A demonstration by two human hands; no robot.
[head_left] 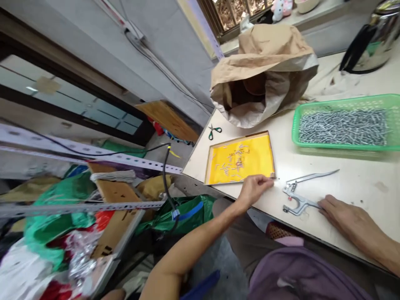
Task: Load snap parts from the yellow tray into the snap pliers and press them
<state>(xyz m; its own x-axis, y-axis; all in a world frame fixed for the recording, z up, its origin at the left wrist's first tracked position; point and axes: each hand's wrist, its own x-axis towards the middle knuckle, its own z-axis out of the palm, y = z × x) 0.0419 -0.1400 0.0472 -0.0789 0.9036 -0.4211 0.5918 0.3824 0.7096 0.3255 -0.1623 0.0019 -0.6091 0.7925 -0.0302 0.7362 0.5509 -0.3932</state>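
My left hand is at the near right corner of a shallow tray. Thumb and fingers are pinched together there; whatever they hold is too small to make out. Bright yellow lining covers the tray's bottom, with several small metal pieces scattered on it. On the table to the right lies a pair of metal hand-press pliers, its jaws toward my left hand and its handles spread. My right hand rests on the table, its fingers closed at the end of the lower handle.
A green plastic basket full of small metal pins stands at the right. Behind the tray is an open brown paper bag. Small scissors lie near the table's left edge, and a kettle stands far right. Perforated metal bars extend leftward.
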